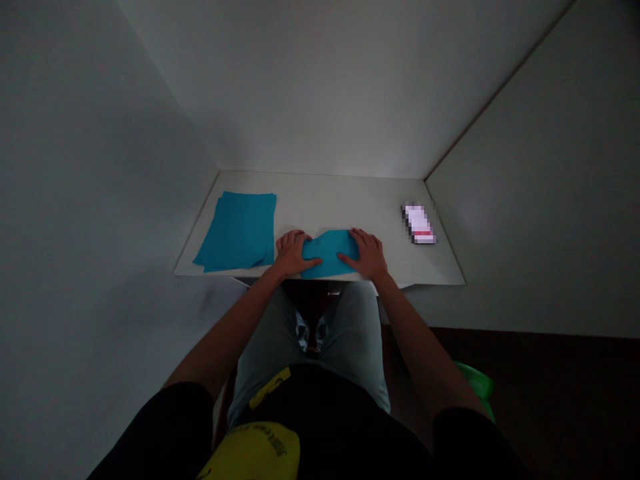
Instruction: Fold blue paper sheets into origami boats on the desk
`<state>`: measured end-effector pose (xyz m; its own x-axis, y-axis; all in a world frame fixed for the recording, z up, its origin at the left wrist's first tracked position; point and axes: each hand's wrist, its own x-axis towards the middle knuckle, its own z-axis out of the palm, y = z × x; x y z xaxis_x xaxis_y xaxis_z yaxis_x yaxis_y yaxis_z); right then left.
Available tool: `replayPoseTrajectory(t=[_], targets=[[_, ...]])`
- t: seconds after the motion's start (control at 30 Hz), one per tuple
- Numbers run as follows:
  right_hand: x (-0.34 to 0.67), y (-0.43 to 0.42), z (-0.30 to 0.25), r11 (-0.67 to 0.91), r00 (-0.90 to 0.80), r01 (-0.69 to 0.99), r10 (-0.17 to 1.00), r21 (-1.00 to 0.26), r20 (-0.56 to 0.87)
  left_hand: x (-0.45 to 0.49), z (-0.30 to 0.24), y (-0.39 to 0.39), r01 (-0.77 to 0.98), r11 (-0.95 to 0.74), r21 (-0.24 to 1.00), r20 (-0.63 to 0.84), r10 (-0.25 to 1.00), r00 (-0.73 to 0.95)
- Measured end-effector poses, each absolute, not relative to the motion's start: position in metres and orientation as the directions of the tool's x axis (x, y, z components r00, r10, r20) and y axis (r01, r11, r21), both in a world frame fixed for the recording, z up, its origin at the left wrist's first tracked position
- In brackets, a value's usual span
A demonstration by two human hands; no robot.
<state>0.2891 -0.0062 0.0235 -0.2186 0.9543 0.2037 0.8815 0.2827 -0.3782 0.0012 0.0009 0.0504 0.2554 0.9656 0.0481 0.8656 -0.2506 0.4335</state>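
A folded sheet of blue paper [330, 251] lies at the front edge of the white table, its upper left side uneven. On its left end rests my left hand [294, 255], the thumb stretched across the paper and the fingers apart from the thumb, bent at the far left corner. My right hand [369, 255] lies over the right end, fingers pointing to the far right corner and thumb reaching inward. Both hands touch the paper from above with thumb and fingers spread. The underside of the paper is hidden.
A stack of blue paper sheets [243, 230] lies on the table's left side. At the right is a phone-like device [420, 223], blurred by pixels. Walls border the white table [325, 193] at the back and sides. Something green [475, 380] stands low on the right.
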Motion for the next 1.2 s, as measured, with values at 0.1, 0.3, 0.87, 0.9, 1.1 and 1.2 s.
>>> replayPoseTrajectory(t=[0.1, 0.3, 0.87, 0.9, 1.1, 1.2], targets=[[0.289, -0.006, 0.025, 0.274, -0.21, 0.886, 0.956, -0.374, 0.203, 0.01, 0.049, -0.007, 0.861, -0.282, 0.422, 0.027, 0.954, 0.299], [0.289, -0.005, 0.023, 0.278, -0.213, 0.891, 0.954, -0.36, 0.211, 0.03, 0.052, -0.007, 0.848, -0.29, 0.443, 0.012, 0.948, 0.318], [0.294, -0.001, 0.012, 0.197, -0.052, 0.847, 0.955, -0.493, 0.293, 0.009, 0.142, 0.042, 0.743, -0.39, 0.545, 0.296, 0.918, 0.264], [0.295, 0.0, 0.011, 0.198, -0.041, 0.838, 0.952, -0.509, 0.304, 0.009, 0.151, 0.04, 0.753, -0.437, 0.492, 0.345, 0.892, 0.292], [0.3, 0.001, 0.009, 0.249, -0.024, 0.785, 0.927, -0.567, 0.374, 0.017, 0.13, 0.012, 0.79, -0.533, 0.304, 0.217, 0.846, 0.487], [0.302, 0.0, 0.011, 0.284, -0.086, 0.807, 0.924, -0.518, 0.372, 0.014, 0.088, -0.003, 0.8, -0.514, 0.31, 0.101, 0.854, 0.51]])
